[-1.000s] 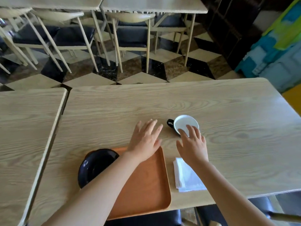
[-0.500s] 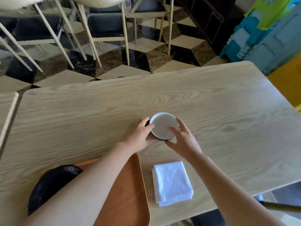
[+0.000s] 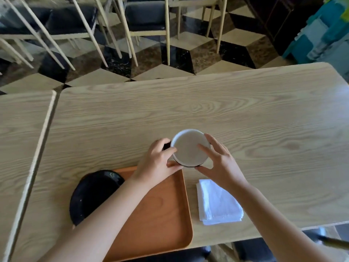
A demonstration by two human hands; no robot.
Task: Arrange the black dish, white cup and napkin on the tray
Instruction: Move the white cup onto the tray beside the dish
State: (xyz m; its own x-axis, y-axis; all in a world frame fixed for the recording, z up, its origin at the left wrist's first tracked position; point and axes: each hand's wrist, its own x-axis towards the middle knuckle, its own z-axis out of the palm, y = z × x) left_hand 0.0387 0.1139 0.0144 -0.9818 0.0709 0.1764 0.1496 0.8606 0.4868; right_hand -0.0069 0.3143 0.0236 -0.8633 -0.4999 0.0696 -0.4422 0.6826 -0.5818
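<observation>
On the table [image 3: 245, 114], dish [image 3: 94, 193] sits at the tray's [image 3: 160, 214] left edge; my left hand [image 3: 156, 163] and right hand [image 3: 219, 163] clasp the cup [image 3: 188, 148]; napkin [image 3: 217, 203] waits.

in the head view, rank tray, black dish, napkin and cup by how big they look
1. tray, clearly the largest, though an arm covers part of it
2. black dish, partly hidden by the arm
3. napkin
4. cup

Napkin and cup look close; the cup sits farther away, so that order is unsure.

The desk [image 3: 226, 114] looks like pale matt grained wood; the tray [image 3: 162, 214] is smooth orange wood, the black dish [image 3: 92, 193] glossy, the napkin [image 3: 217, 203] soft white cloth or paper.
</observation>
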